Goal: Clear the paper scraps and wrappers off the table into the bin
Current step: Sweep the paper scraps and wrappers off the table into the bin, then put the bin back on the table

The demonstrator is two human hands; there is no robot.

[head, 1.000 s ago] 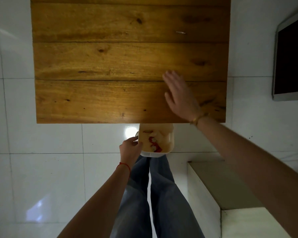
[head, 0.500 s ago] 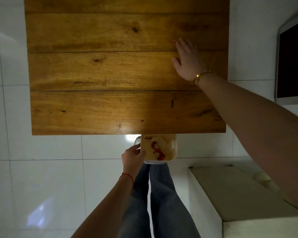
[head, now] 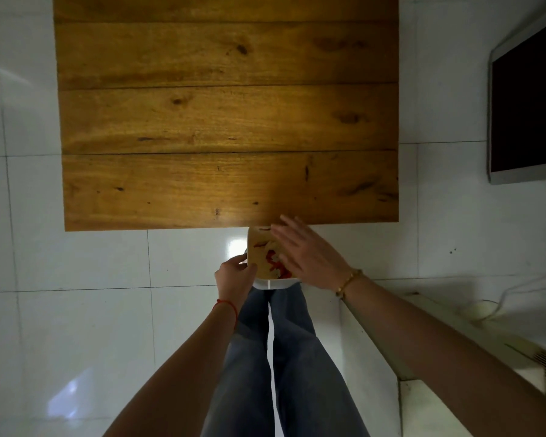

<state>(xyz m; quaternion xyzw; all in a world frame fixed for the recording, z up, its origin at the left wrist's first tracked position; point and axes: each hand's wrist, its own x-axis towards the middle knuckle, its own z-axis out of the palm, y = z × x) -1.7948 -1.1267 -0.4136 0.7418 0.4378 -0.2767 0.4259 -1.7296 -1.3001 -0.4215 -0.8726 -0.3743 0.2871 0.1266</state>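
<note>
1. bin (head: pixel 262 247) sits just below the table (head: pixel 227 121) near edge, scraps (head: pixel 273 261) (red and white bits) inside.
2. left hand (head: pixel 235 275) fingers curled on the bin's left rim, gripping it.
3. right hand (head: pixel 309 253) flat over the bin's right side, fingers spread, nothing pinched.
4. vs 0.5 s ago: right hand came back from the far plank to the bin; left grip unchanged.

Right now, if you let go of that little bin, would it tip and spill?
Probably. The bin hangs off the table edge, gripped only by the left hand. It looks light, holding paper scraps, so it would likely drop and scatter them.
</note>
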